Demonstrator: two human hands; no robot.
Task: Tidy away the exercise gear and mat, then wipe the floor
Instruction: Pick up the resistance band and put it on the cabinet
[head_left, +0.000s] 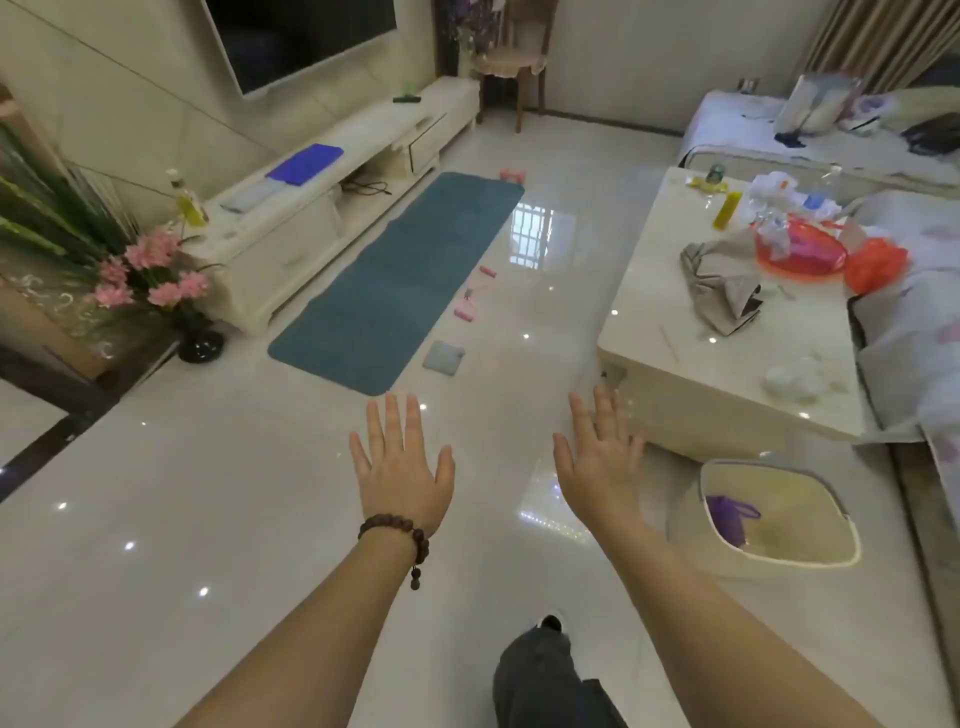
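Two hands are hanging over the glossy floor, holding nothing: the left hand and right hand are both spreading straight fingers. At 11 o'clock the teal mat is lying flat before the TV cabinet, with pink exercise gear just beside its right edge and a grey cloth near its front corner. At 3 o'clock a white bin is holding a purple bag. On the worktop a red basket is holding unclear clutter.
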